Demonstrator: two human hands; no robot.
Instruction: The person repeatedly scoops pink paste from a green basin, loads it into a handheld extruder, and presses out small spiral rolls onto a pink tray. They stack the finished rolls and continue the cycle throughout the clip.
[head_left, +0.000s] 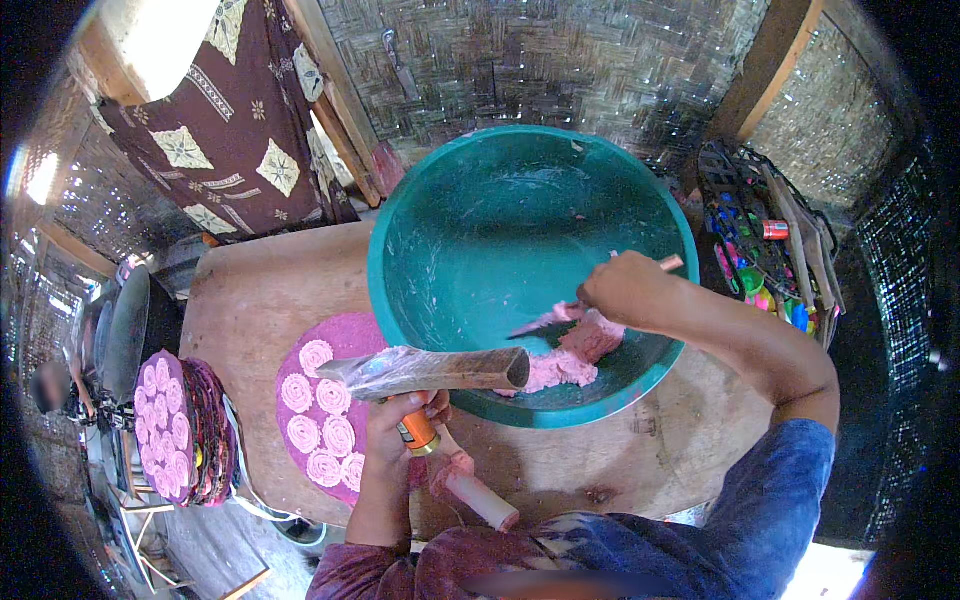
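My left hand (394, 427) is closed around an orange metal can (418, 433). A hollow, wood-like tube (450, 371), partly wrapped in clear plastic, lies across the top of that hand; how it joins the can is hidden. In my right hand (630, 292) is a knife with a wooden handle (671, 263). Its blade (536, 324), smeared with pink, points down-left inside a large green plastic basin (386, 300). Pink dough (559, 371) lies at the basin's near right side, beneath the right hand. Below my left hand is a pink-smeared rod (484, 501).
A purple round sheet (337, 322) with piped pink rosettes (304, 433) lies on the wooden table (262, 277). Left of it is a stack of similar rounds (202, 435). A rack with colourful items (757, 277) stands right. Far left, a person (52, 386) is visible.
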